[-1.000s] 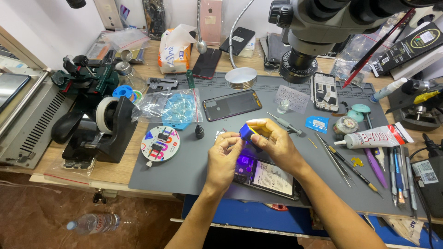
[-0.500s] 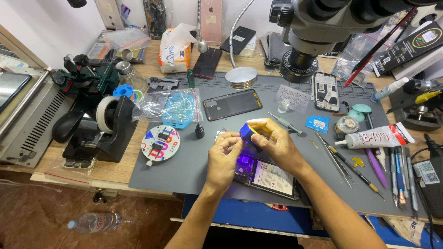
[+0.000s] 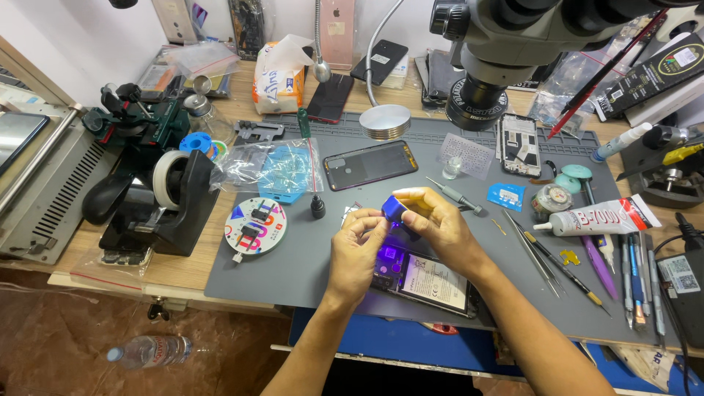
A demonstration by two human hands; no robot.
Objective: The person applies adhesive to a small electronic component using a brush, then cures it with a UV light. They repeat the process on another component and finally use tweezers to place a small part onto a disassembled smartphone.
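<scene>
Centrally, over the matte grey work mat point(image 3: 293, 279), the right hand point(image 3: 440, 227) pinches a small blue UV lamp point(image 3: 394, 208) between thumb and fingers, casting violet light onto the opened smartphone point(image 3: 425, 282) lying flat beneath. The left hand point(image 3: 357, 249), fingers curled, touches the lamp's lower edge and the phone's glowing upper end. Right of the hands lies a white adhesive tube point(image 3: 598, 218) with red lettering; left, a round multicoloured disc point(image 3: 255, 225).

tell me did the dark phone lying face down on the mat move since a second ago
No. The dark phone lies in the same spot on the grey mat, just below the round metal disc, as in the earlier pictures.
</scene>
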